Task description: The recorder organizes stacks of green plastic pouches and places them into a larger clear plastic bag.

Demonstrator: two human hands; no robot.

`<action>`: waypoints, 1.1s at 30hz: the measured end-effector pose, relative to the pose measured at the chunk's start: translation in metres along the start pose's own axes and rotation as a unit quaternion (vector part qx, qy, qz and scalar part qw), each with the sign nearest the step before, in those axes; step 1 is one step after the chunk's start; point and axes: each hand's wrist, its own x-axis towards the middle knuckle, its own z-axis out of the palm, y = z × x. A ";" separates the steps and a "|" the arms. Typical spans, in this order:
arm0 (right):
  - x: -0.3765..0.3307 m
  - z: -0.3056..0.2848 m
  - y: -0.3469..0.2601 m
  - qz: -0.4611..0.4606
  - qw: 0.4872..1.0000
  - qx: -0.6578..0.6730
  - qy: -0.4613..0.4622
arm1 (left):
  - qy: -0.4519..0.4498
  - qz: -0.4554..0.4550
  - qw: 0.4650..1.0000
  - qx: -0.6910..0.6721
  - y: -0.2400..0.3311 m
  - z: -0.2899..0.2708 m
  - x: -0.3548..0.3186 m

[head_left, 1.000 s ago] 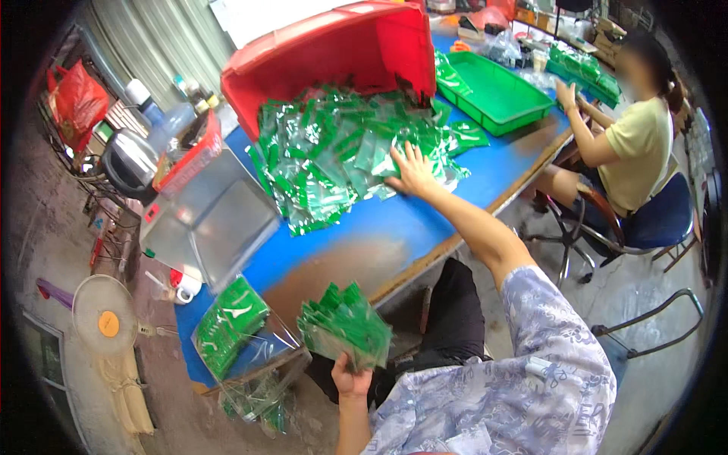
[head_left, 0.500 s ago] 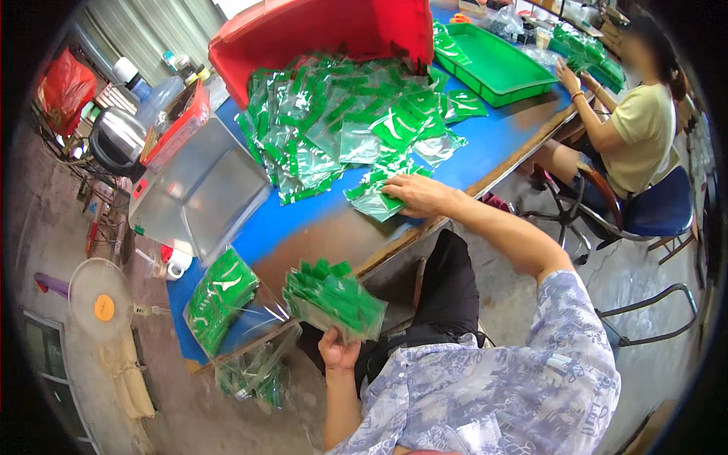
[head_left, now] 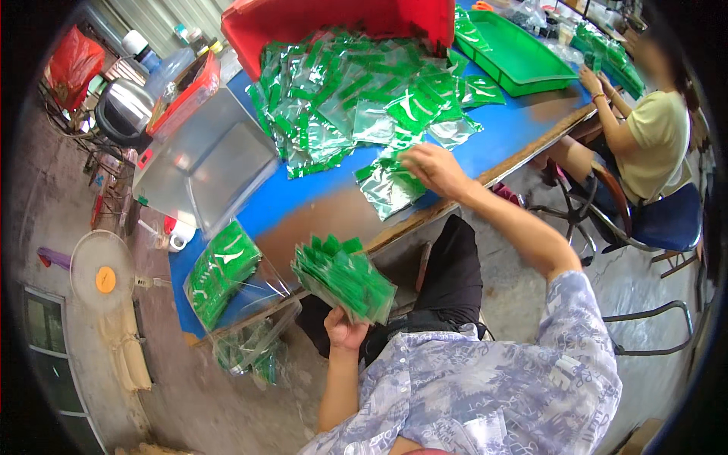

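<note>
Beside blue tabletop [head_left: 504, 140], left hand [head_left: 346, 331] holds packets [head_left: 345, 280]; shirt [head_left: 493, 383] bears lettering.

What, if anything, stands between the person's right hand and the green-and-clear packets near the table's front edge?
Nothing visible does. The right hand is at the right side of these packets; whether they touch is unclear.

Left hand [head_left: 346, 331] partly hidden behind green packets [head_left: 345, 279]

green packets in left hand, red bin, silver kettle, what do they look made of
Green packets in the left hand: probably thin plastic film, partly clear, from glossy glints. Red bin: likely rigid plastic, from its smooth, evenly coloured walls. Silver kettle: seemingly polished metal, from mirror-like highlights.
</note>
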 end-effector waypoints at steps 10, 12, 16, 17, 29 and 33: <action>-0.048 0.034 -0.147 0.380 0.827 0.411 -0.054 | 0.121 0.037 0.992 -0.009 -0.005 0.006 0.018; -0.033 0.013 -0.126 0.207 0.972 0.079 -0.082 | 0.118 0.034 0.992 -0.006 -0.001 0.005 0.007; -0.042 0.015 -0.105 0.068 0.972 -0.053 -0.217 | 0.118 0.059 0.991 -0.002 -0.007 -0.003 0.004; -0.046 0.016 -0.107 0.024 0.970 -0.007 -0.242 | 0.135 0.074 0.988 0.005 -0.009 -0.007 0.005; -0.029 0.032 -0.042 0.197 0.957 -0.168 -0.129 | 0.142 0.052 0.987 0.062 -0.012 -0.010 0.010; -0.031 0.031 -0.039 0.194 0.969 -0.109 -0.106 | 0.146 0.054 0.986 0.055 -0.005 -0.014 0.005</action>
